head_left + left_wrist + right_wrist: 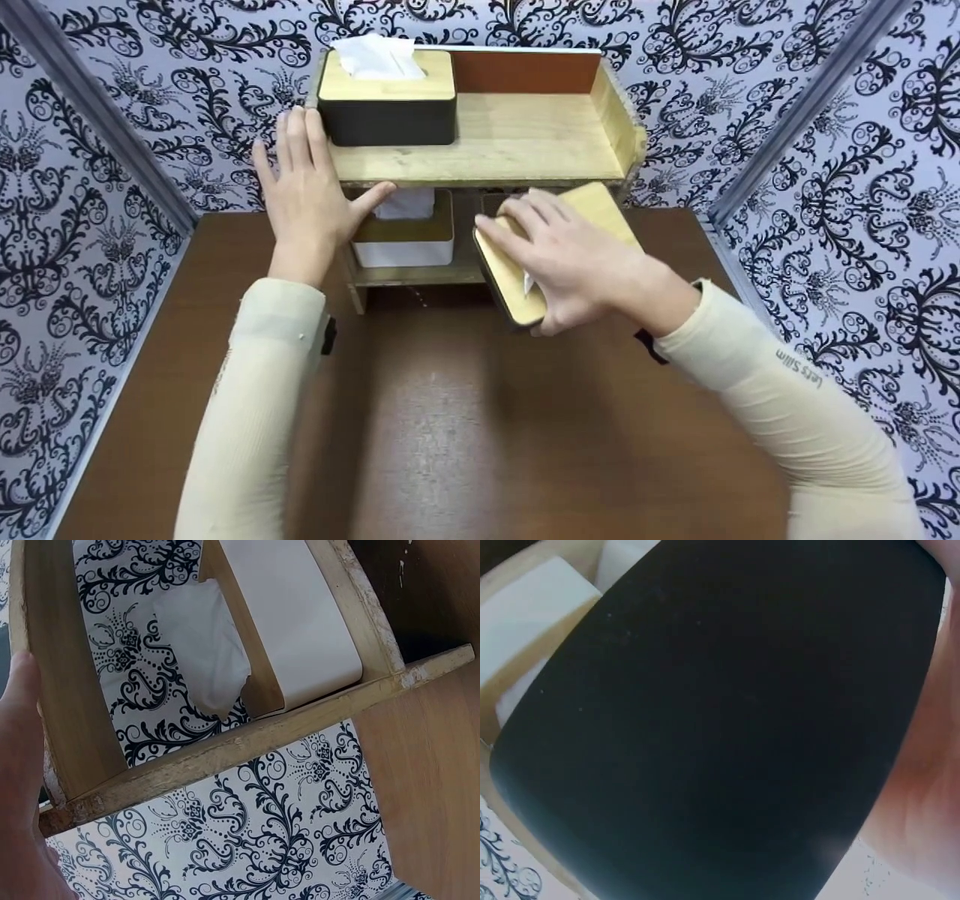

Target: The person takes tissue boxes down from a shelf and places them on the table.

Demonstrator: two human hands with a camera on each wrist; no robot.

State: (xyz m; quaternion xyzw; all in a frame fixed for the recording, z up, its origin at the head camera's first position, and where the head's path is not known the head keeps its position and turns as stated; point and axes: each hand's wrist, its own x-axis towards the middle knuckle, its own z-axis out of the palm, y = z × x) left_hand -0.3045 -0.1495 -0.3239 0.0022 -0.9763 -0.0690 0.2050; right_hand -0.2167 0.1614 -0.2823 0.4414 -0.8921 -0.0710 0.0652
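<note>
My right hand point(577, 262) grips a tissue box point(600, 210) with a black base and pale wooden lid, held tilted in front of the small wooden shelf point(480, 166). A bit of white tissue shows under the palm. In the right wrist view the black underside point(720, 720) of this box fills most of the frame. My left hand point(304, 187) rests against the shelf's left side, fingers straight and spread, thumb along the upper board's front edge. Beside its fingertips, a second black tissue box point(390, 120) with a wooden lid stands on the top board.
On the lower board at the left sits a white tissue box point(405, 253) with a wooden lid and tissue sticking out. The shelf stands at the back of a brown table point(450, 420). Black-and-white patterned walls point(847, 150) enclose it at the back and sides.
</note>
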